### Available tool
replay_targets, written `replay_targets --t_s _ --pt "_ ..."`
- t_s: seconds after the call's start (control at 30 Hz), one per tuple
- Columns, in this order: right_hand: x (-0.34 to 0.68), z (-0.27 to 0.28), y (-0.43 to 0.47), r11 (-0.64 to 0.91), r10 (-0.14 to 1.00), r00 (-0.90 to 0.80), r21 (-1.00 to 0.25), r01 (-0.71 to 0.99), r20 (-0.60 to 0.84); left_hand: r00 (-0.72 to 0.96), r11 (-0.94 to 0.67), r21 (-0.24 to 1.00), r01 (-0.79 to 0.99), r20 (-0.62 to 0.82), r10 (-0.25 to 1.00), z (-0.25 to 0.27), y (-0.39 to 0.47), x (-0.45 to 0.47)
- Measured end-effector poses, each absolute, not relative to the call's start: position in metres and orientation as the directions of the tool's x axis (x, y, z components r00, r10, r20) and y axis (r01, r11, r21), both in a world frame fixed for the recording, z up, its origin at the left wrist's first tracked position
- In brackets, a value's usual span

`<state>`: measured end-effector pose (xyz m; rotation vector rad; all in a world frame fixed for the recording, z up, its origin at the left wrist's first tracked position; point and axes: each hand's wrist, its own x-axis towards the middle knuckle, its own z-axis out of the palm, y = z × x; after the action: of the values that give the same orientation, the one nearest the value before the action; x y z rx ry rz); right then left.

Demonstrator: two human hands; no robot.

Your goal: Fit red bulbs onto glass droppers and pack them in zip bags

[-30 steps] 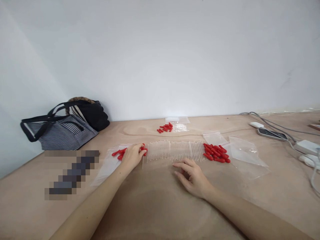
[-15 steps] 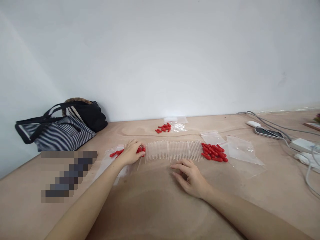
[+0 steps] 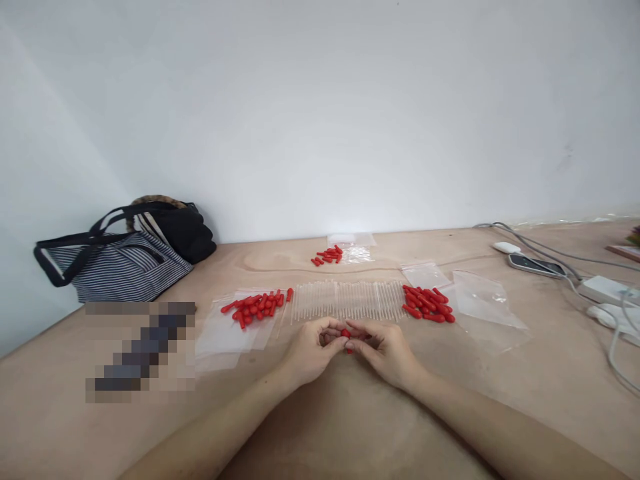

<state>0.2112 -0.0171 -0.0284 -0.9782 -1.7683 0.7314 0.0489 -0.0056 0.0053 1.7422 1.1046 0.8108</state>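
In the middle of the table, my left hand (image 3: pixel 315 347) and my right hand (image 3: pixel 385 350) meet with their fingertips closed around a red rubber dropper bulb (image 3: pixel 345 333). Fingers and thumbs cover much of it; a bit of red also shows below the thumbs. Just beyond my hands lies a row of thin clear dropper tubes (image 3: pixel 345 299), side by side. Left of the row, a pile of red bulbs (image 3: pixel 254 307) rests on clear plastic bags (image 3: pixel 220 353). Another pile of red bulbs (image 3: pixel 427 304) lies at the row's right end.
Toward the wall are a small group of red bulbs (image 3: pixel 327 255) and a bag of tubes (image 3: pixel 357 254). Flat plastic bags (image 3: pixel 485 300) lie to the right. A striped bag (image 3: pixel 120 270) stands left. Cables, a dark-faced device (image 3: pixel 537 265) and a white adapter (image 3: pixel 607 291) lie far right.
My left hand has moved right and nearer, away from the left bulb pile, bringing a red bulb to the middle. My right hand has closed its fingers on the bulb there.
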Motion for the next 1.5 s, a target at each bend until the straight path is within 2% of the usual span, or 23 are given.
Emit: replay_targets --t_s 0.17,0.27,0.3,0.37,0.43,0.53,0.83,1.03,1.13,1.23,1.3,1.4,1.5 --pt "0.209 -0.025 -0.016 0.479 0.866 -0.297 -0.839 0.258 0.403 0.384 -0.176 0.940 0.293 0.053 0.922 0.005 -0.003 0.046" --pt "0.210 -0.024 -0.015 0.480 0.871 -0.283 -0.816 0.321 0.402 0.364 -0.257 0.855 0.451 0.087 0.928 0.008 0.001 0.040" --pt "0.211 -0.024 -0.015 0.484 0.873 -0.261 -0.799 0.356 0.413 0.327 -0.297 0.769 0.566 0.122 0.937 0.011 0.004 0.036" --pt "0.215 -0.024 -0.015 0.494 0.869 -0.216 -0.767 0.410 0.445 0.229 -0.318 0.475 0.821 0.236 0.944 0.017 0.013 0.023" --pt "0.218 -0.024 -0.015 0.494 0.868 -0.184 -0.756 0.429 0.462 0.137 -0.205 0.227 0.952 0.285 0.949 0.023 0.023 0.008" --pt "0.221 -0.025 -0.015 0.482 0.872 -0.149 -0.768 0.421 0.466 0.041 -0.068 0.108 0.992 0.235 0.971 0.027 0.036 -0.007" --pt "0.220 -0.026 -0.016 0.516 0.855 -0.208 -0.736 0.438 0.475 -0.071 0.063 0.140 0.988 0.051 0.996 0.027 0.055 -0.006" --pt "0.220 -0.024 -0.017 0.499 0.866 -0.217 -0.757 0.422 0.450 -0.082 0.078 0.126 0.989 0.033 0.996 0.031 0.059 -0.004" --pt "0.221 -0.025 -0.016 0.478 0.878 -0.202 -0.782 0.399 0.434 -0.045 0.036 0.130 0.991 0.068 0.997 0.035 0.054 -0.004" --pt "0.222 -0.028 -0.012 0.412 0.911 -0.145 -0.849 0.332 0.386 0.061 -0.079 0.139 0.987 0.129 0.990 0.037 0.040 0.000" --pt "0.223 -0.030 -0.008 0.343 0.939 -0.104 -0.913 0.219 0.328 0.217 -0.240 0.164 0.957 0.148 0.965 0.034 0.027 0.007" --pt "0.227 -0.032 -0.004 0.248 0.966 -0.078 -0.968 0.032 0.245 0.504 -0.550 0.212 0.807 0.236 0.831 0.023 0.009 0.017" --pt "0.231 -0.031 -0.003 0.198 0.978 -0.068 -0.980 -0.010 0.198 0.589 -0.670 0.204 0.714 0.341 0.732 0.005 0.000 0.023"
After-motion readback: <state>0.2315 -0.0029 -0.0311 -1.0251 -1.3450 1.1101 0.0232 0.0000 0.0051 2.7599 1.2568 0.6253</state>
